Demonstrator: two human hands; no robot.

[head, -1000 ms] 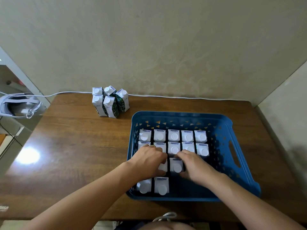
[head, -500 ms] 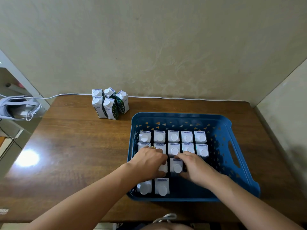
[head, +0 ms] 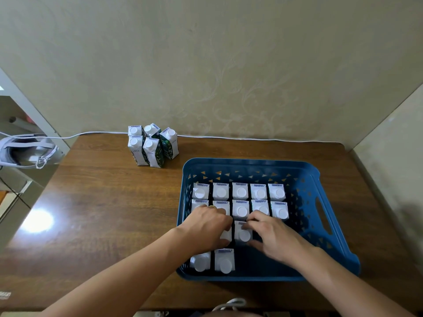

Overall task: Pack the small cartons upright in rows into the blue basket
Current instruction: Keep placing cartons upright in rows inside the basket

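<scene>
A blue basket (head: 320,202) sits on the wooden table at the right. Small white-capped cartons stand upright in it: two full rows at the back (head: 240,192), a partial third row, and two cartons (head: 224,261) at the front left. My left hand (head: 206,225) rests over the left cartons of the third row, fingers curled around one. My right hand (head: 272,236) touches the carton (head: 243,233) in the middle of that row, thumb and fingers on either side. Several more cartons (head: 152,146) stand in a cluster on the table behind the basket's left corner.
A white cable (head: 229,137) runs along the table's back edge by the wall. A white headset (head: 25,152) lies off the table's left side. The right half of the basket floor is bare. A wall corner stands at the right.
Both hands have stayed over the third row, shifting only slightly. The cartons under them look much the same.
</scene>
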